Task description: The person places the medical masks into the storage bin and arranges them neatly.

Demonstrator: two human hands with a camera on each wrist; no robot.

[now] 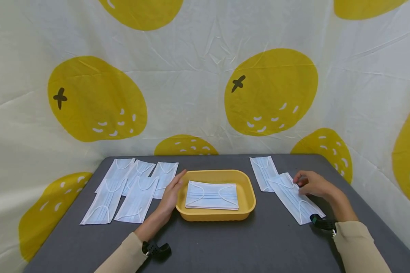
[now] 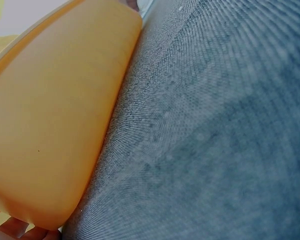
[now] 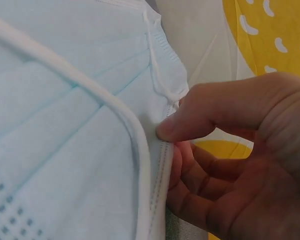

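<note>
**Right Hand Pinching a Face Mask Beside the Yellow Tray**

You are pinching the edge of a blue pleated face mask [image 1: 295, 198] with your right hand [image 1: 313, 184]; the right wrist view is showing your thumb [image 3: 190, 122] pressing its edge against the fingers below, close to where the ear loop [image 3: 157, 65] is joining. This mask is lying flat on the grey table [image 1: 259, 242], to the right of the yellow tray [image 1: 247, 189], and overlapping a second mask [image 1: 262, 171] lying behind it.

The long axis is running diagonally: the far end is pointing toward the tray's back right corner, the near end toward your right wrist.

Your left hand [image 1: 172, 193] is resting with straight, relaxed fingers against the tray's left wall, gripping nothing. A stack of masks [image 1: 212, 195] is lying inside the tray; five more masks [image 1: 130, 187] are lying spread to the tray's left.

Judge the mask as very light, soft and limp: it is likely sagging if lifted by one point. The seamed short edge is probably offering a firmer hold than the loop.
</note>
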